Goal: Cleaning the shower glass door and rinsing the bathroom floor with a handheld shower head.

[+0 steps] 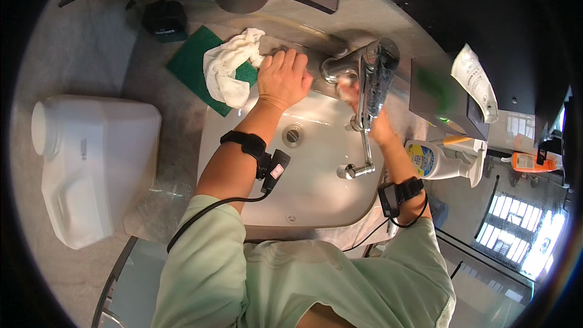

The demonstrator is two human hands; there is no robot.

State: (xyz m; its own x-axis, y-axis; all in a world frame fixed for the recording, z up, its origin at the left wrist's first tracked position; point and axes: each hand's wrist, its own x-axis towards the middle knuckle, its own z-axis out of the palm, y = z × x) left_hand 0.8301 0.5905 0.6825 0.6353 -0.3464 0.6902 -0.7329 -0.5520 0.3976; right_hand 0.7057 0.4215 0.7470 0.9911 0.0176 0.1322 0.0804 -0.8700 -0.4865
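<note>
My left hand point(284, 75) is at the back left rim of a white washbasin point(314, 187), its fingers bent over the counter; whether anything is under them is hidden. Beside it a crumpled white cloth point(223, 73) lies on a green scouring pad point(196, 54). At the back right, my right hand point(348, 91) is behind the chrome faucet point(380, 68), partly hidden and blurred, so its grip cannot be made out. A jointed chrome spout extension point(366, 150) hangs from the faucet over the basin. The metal drain point(292, 135) shows between my forearms.
A large white plastic jug point(104, 164) lies at the left. A black object point(165, 20) stands behind the pad. To the right are a white spray bottle point(435, 161), a dark box point(442, 91) with a white packet point(476, 82) on it, and an orange bottle point(533, 162).
</note>
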